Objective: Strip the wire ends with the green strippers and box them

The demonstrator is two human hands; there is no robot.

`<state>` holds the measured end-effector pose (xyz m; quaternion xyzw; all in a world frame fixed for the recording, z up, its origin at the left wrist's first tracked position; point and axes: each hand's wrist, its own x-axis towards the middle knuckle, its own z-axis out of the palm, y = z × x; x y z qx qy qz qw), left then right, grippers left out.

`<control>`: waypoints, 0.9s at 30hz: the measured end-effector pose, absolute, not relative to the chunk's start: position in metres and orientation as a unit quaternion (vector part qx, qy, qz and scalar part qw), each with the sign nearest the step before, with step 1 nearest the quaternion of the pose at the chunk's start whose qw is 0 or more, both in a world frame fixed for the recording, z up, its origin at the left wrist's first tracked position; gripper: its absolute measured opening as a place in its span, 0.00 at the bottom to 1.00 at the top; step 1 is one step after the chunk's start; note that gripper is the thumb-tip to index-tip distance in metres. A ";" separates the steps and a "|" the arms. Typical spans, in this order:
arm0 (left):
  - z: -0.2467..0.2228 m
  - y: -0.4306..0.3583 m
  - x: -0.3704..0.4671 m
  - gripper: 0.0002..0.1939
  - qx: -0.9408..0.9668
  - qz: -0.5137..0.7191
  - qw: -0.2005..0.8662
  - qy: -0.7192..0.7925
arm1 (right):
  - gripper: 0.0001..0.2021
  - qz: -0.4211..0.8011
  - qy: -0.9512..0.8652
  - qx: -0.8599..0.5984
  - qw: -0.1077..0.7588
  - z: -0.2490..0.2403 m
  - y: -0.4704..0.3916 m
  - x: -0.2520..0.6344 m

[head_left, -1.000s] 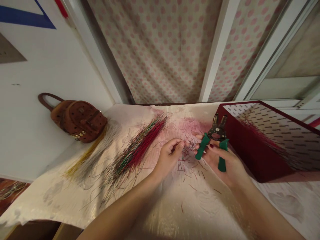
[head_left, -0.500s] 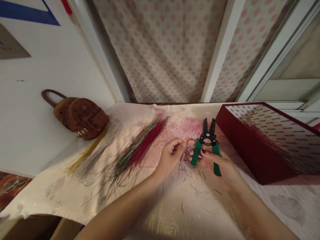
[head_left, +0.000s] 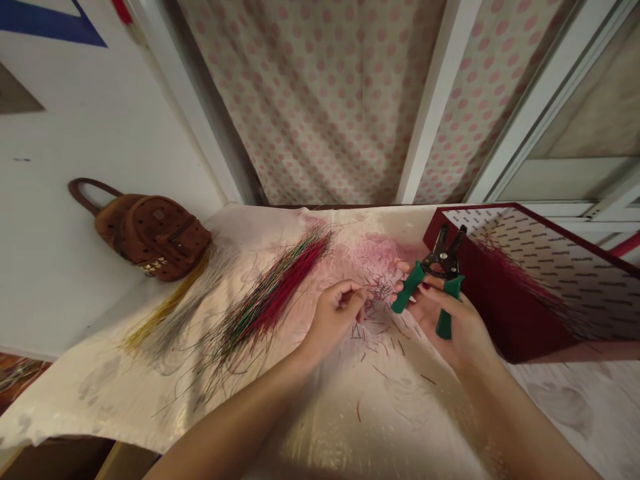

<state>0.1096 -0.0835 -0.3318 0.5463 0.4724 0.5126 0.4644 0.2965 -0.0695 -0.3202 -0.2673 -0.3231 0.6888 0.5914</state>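
My right hand [head_left: 455, 320] holds a wire stripper [head_left: 409, 288] with green handles and a black head. Its handles and jaws are spread apart, the jaws pointing away from me beside the red box. To the left, the thumb and fingertips of my left hand [head_left: 336, 315] are pinched together; whatever is between them is too small to make out. Short wire offcuts [head_left: 383, 290] in red and dark colours lie scattered on the cloth beneath and between both hands. Left of my left hand lies a long bundle of red, green and dark wires [head_left: 280, 290].
A red box [head_left: 480, 300] with a patterned white lining stands at the right, thin red wires inside. Yellow wires [head_left: 167, 303] and silver-grey wires [head_left: 200, 293] lie at the left by a small brown backpack [head_left: 155, 233]. A pale cloth [head_left: 310, 433] covers the table.
My right hand has moved right with the wire stripper, away from my left hand, towards the box. The gap between the hands is wider. The view has shifted slightly.
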 end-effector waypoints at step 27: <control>-0.329 -0.079 0.116 0.18 0.544 0.511 0.494 0.446 | 0.09 0.724 -0.345 -0.257 0.538 -0.324 -0.076 0.287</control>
